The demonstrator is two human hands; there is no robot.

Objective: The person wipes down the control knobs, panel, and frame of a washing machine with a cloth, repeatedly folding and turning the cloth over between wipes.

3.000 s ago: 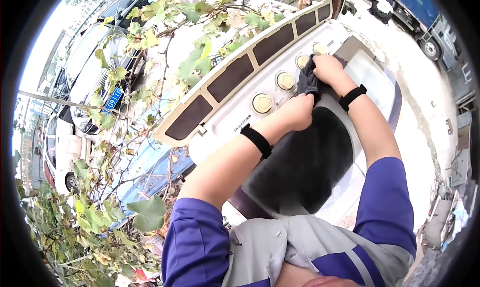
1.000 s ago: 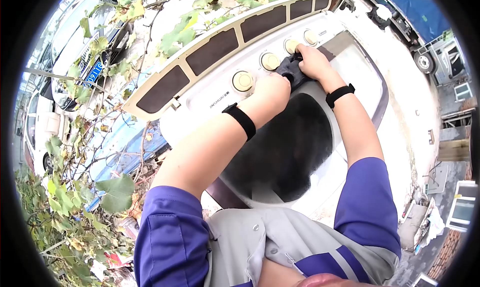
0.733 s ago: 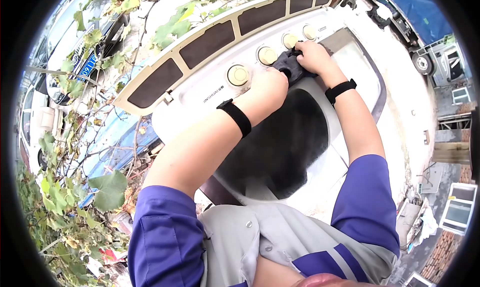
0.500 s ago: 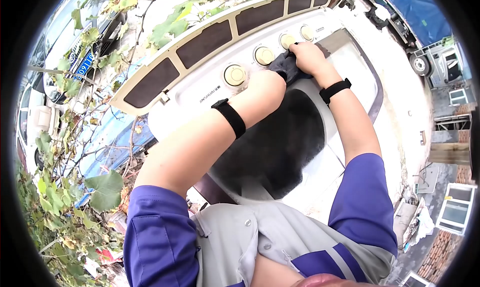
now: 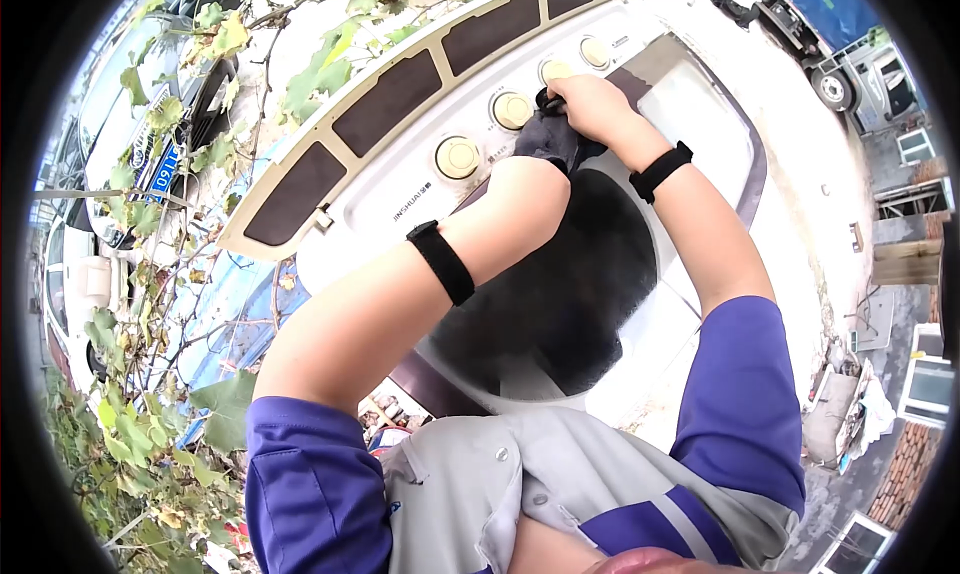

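Note:
A bunched dark cloth [image 5: 547, 139] is between my two hands, above the round tub opening of a white washing machine [image 5: 375, 214]. My right hand [image 5: 592, 110] is closed on the cloth's upper end, near the cream-coloured knobs [image 5: 513, 110]. Bent at the wrist, my left hand [image 5: 535, 196] is at the cloth's lower end; its fingers are out of sight behind the wrist. The exact kind of garment cannot be made out. Beneath my hands the tub [image 5: 560, 304] looks black inside. Each forearm has a black strap.
The machine's raised lid [image 5: 385, 99] with brown panels stands behind the knobs. To its right is a second, rectangular compartment [image 5: 690, 104]. Leafy vines [image 5: 150, 404] and parked cars [image 5: 130, 134] are at the left. A truck [image 5: 870, 84] stands at the upper right.
My hands and the cloth have shifted slightly left in the picture. The whole view has also moved a little; both hands stay at the cloth.

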